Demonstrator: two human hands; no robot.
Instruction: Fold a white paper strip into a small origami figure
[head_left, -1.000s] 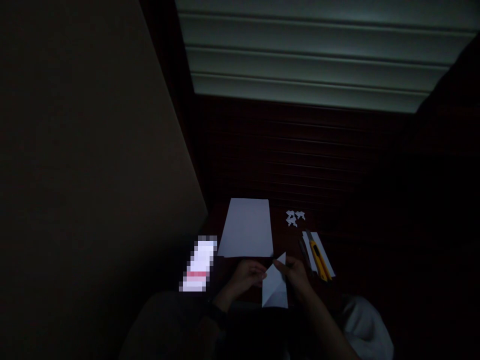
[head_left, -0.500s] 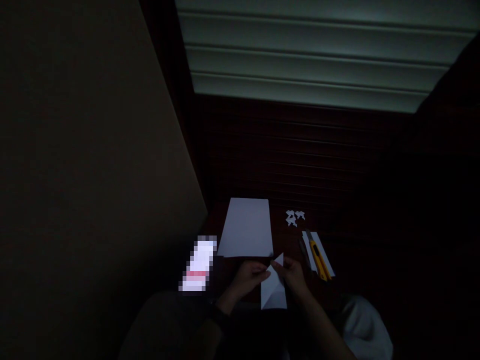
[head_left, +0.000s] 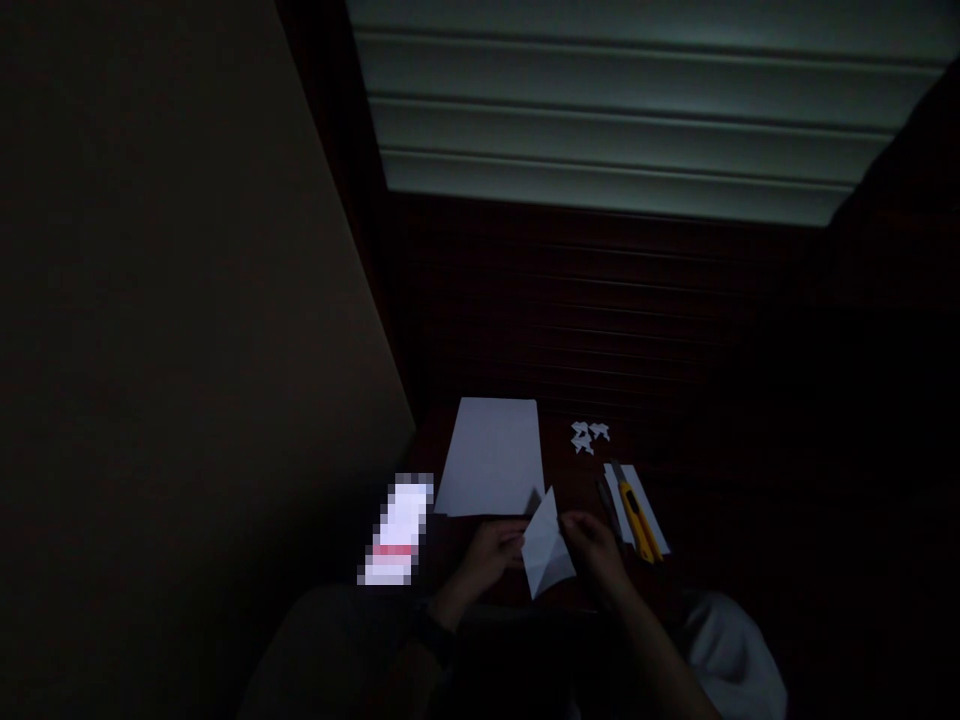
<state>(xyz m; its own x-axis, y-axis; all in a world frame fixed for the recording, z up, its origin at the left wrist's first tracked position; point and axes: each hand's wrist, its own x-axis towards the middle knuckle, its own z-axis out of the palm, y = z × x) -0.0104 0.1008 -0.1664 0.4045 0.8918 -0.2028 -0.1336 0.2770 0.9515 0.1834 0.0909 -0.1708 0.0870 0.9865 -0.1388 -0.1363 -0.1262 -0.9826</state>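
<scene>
Between my hands is a creased sheet of white paper, tilted up with a pointed top corner and diagonal fold lines. My left hand is closed on its left edge, with some fingers hidden behind it. At the right edge, my right hand pinches the paper near its upper side. Just beyond lies a larger blank white sheet. Small folded white paper pieces rest behind and to the right.
Right of my hands, a yellow utility knife lies on white paper strips, with a dark slim tool beside them. A lit, blurred-out phone is at the left. A wall rises on the left; pale slats stand ahead.
The folded paper has been turned and tilted up, its tip moving left and its lower edge lifting. My right hand has shifted slightly right; other things stay in place.
</scene>
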